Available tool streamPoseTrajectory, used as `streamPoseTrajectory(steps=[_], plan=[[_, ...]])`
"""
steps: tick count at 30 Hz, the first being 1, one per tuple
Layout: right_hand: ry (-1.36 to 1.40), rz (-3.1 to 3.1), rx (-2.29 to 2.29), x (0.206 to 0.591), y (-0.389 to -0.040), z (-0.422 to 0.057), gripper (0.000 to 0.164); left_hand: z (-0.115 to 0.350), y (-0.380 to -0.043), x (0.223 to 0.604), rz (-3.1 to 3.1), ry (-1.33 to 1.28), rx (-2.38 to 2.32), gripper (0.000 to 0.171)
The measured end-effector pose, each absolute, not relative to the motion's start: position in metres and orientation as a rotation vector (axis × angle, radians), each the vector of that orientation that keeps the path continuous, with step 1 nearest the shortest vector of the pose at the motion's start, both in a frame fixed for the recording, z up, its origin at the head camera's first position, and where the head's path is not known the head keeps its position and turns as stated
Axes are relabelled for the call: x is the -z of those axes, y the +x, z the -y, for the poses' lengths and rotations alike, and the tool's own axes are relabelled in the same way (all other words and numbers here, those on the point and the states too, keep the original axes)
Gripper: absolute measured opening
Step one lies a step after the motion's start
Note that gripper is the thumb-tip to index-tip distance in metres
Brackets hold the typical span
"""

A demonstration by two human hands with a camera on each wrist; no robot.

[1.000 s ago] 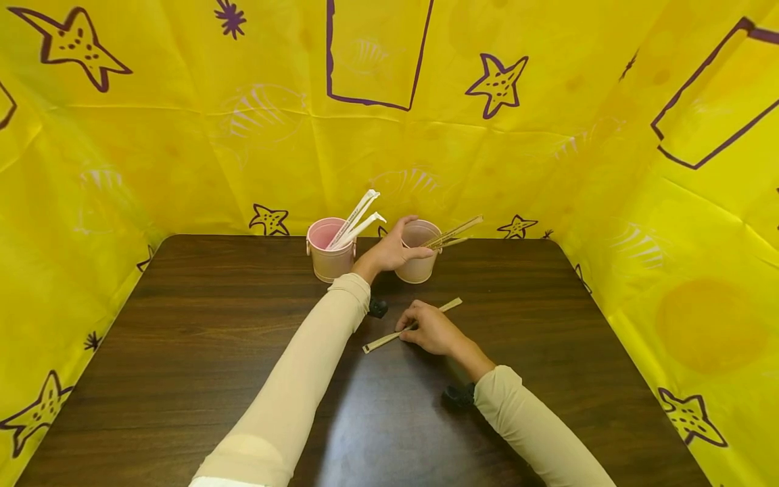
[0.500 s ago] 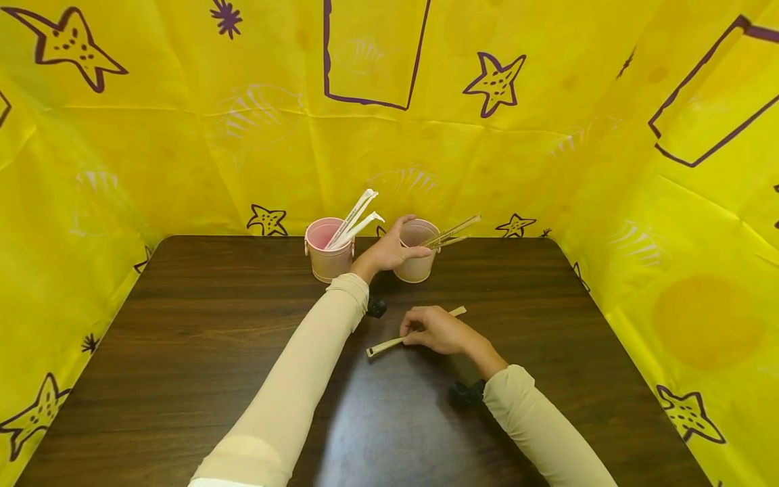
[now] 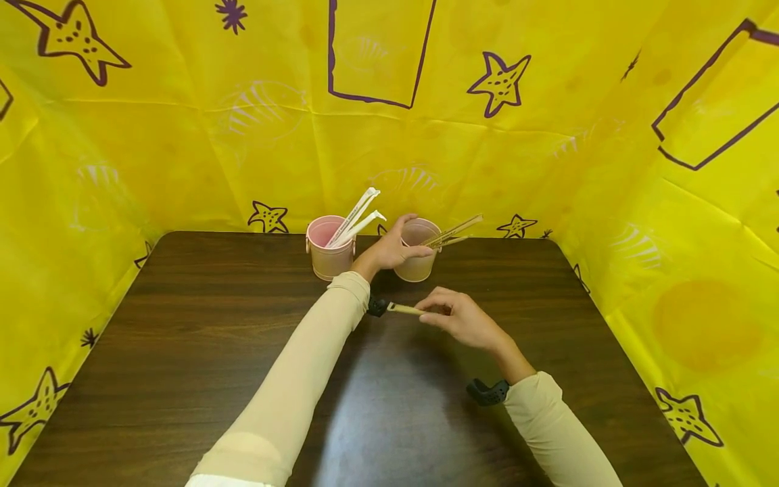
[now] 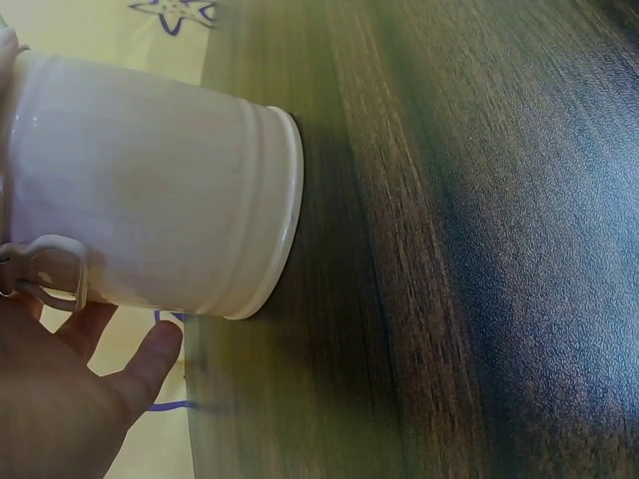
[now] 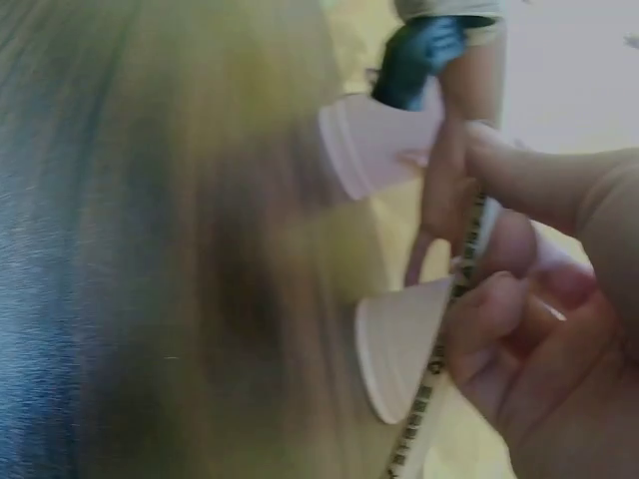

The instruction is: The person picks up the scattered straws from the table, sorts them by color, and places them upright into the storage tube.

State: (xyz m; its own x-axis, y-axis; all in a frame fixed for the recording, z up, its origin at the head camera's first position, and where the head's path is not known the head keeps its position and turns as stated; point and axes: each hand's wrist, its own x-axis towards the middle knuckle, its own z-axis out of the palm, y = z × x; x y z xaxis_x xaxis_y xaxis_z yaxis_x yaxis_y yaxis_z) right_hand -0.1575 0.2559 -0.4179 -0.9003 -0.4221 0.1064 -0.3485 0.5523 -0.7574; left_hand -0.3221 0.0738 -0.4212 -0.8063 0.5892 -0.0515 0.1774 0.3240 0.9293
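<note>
My left hand [image 3: 388,253] grips the light pink bucket [image 3: 415,272] at the back of the table, with its thumb and fingers at the rim. In the left wrist view that bucket [image 4: 150,190] fills the upper left, and its handle loop shows by the hand. Tan wrapped straws [image 3: 461,229] lean out of it to the right. My right hand [image 3: 467,322] pinches one tan paper-wrapped straw [image 3: 404,309] above the table, in front of this bucket. Printed lettering runs along the straw [image 5: 431,384] in the right wrist view.
Left of the held bucket stands a second pink bucket [image 3: 331,264] with white wrapped straws [image 3: 354,220] tilted in it. A dark wood table [image 3: 213,325] lies beneath. Yellow sheeting [image 3: 182,149] with sea drawings rises behind and at the sides.
My right hand has lifted the tan straw off the table and carried it up toward the buckets, turning it. My left hand stays on the bucket.
</note>
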Motion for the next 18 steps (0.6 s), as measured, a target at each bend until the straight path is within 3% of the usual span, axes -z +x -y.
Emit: streamPoseTrajectory(steps=[12,18], plan=[[-0.365,-2.772,2.161,0.382,-0.159,-0.266,0.015,-0.076,-0.325,0.421,-2.197,0.666,-1.495,0.1],[-0.385,-2.542,2.724,0.369,-0.163,-0.265,0.013,-0.075,-0.324,0.422,-2.191,0.669,-1.493,0.098]])
